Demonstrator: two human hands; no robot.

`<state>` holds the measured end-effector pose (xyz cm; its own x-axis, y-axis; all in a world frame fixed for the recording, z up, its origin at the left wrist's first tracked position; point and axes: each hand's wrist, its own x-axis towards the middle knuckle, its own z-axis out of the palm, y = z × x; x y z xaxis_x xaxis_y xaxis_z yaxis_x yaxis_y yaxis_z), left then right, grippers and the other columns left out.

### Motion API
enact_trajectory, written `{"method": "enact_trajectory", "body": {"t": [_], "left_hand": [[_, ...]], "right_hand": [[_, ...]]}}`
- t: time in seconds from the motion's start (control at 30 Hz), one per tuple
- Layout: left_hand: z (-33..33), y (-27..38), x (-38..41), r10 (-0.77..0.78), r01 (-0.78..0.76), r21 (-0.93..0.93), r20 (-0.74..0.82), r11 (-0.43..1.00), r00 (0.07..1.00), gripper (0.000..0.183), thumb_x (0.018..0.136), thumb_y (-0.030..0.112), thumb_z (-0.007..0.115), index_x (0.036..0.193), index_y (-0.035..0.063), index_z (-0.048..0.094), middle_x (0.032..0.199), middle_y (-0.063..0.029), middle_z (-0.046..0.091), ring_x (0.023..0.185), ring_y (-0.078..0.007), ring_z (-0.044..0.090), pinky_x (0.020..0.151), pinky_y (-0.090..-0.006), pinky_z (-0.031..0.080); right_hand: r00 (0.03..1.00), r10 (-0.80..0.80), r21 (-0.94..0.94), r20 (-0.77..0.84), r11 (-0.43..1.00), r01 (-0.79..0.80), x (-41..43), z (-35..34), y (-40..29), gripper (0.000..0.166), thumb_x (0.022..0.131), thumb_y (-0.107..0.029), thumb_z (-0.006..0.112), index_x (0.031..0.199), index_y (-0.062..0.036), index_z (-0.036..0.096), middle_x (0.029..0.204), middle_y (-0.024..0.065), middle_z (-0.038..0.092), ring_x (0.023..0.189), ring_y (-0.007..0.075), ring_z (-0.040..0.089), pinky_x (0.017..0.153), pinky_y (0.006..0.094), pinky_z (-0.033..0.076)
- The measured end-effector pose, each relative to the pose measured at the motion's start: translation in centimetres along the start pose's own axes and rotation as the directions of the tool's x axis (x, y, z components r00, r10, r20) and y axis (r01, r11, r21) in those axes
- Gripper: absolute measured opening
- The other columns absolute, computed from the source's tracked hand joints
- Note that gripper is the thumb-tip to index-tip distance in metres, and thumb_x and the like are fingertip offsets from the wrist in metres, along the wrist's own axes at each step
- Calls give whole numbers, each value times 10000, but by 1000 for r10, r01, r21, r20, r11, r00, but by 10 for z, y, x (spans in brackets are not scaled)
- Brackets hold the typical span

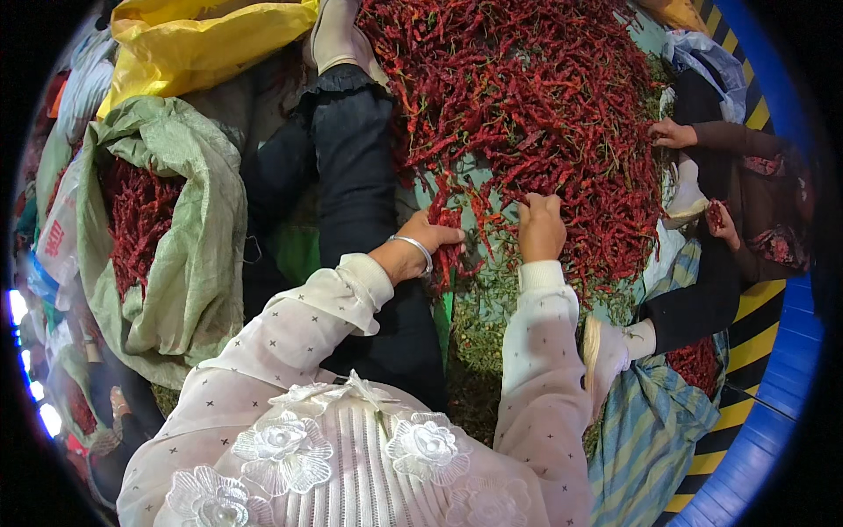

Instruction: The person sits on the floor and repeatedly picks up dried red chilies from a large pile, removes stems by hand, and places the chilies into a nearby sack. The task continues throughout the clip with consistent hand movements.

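A broad heap of dried red chillies point(527, 99) lies in front of me on a pale green sheet point(473, 174). My left hand point(421, 238), with a silver bangle on the wrist, grips a small bunch of red chillies point(449, 253) at the heap's near edge. To the right of it, my right hand point(543, 229) reaches over the heap's lower edge with its fingers bent together. Its fingertips are partly hidden, so whether they pinch a chilli is unclear. Loose green stems point(490, 316) cover the ground below and between my hands.
On my left stands an open pale green woven sack point(197, 250) with red chillies point(141, 224) inside; a yellow sack point(204, 49) lies beyond it. At right sits another person, one hand point(673, 134) by the heap. A striped sack point(658, 421) and a blue barrier point(787, 342) are there too.
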<state>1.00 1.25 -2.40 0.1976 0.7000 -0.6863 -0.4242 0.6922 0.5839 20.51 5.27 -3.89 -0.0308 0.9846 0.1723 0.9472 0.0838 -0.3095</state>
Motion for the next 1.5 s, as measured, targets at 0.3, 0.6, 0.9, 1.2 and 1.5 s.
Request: {"method": "enact_trajectory", "body": {"t": [0.3, 0.6, 0.9, 1.2, 1.5], "left_hand": [[6, 4, -18, 212, -241, 111, 222, 964, 952, 288, 705, 122, 717, 933, 17, 576, 840, -37, 610, 726, -122, 565, 686, -267, 462], [2, 0, -19, 137, -302, 346, 428, 888, 893, 238, 733, 111, 688, 905, 2, 565, 771, 7, 581, 688, -75, 515, 650, -251, 431], [-9, -7, 2, 68, -79, 129, 91, 988, 994, 233, 694, 49, 686, 899, -9, 592, 820, -78, 624, 715, -169, 602, 681, -309, 496], [-8, 11, -6, 56, -55, -31, 45, 998, 997, 144, 702, -22, 607, 837, -6, 559, 761, -86, 604, 658, -207, 611, 636, -310, 509], [-2, 9, -11, 4, -7, 152, 15, 988, 1000, 219, 688, 13, 693, 870, 13, 572, 783, -59, 605, 715, -182, 600, 649, -307, 504]], "right_hand": [[994, -107, 546, 38, 835, 69, -71, -16, -69, 173, 757, -39, 557, 928, -17, 564, 817, 137, 552, 703, 281, 560, 621, 345, 456], [848, 78, 810, 524, 261, -525, -36, -16, -42, 171, 834, -187, 578, 827, -17, 564, 689, -17, 515, 590, 54, 463, 510, 216, 367], [999, -9, 173, -42, 985, 16, -39, -8, -20, 92, 768, -114, 562, 785, -24, 565, 780, 127, 565, 691, 310, 549, 600, 412, 437], [965, 180, 197, 190, 956, -217, -114, 8, -1, 157, 757, -88, 573, 911, -60, 564, 958, 167, 522, 752, 363, 555, 645, 420, 459], [996, 84, 152, 20, 985, -86, -83, 2, -5, 137, 717, -83, 621, 849, -95, 584, 941, 115, 494, 854, 299, 524, 711, 396, 420]]}}
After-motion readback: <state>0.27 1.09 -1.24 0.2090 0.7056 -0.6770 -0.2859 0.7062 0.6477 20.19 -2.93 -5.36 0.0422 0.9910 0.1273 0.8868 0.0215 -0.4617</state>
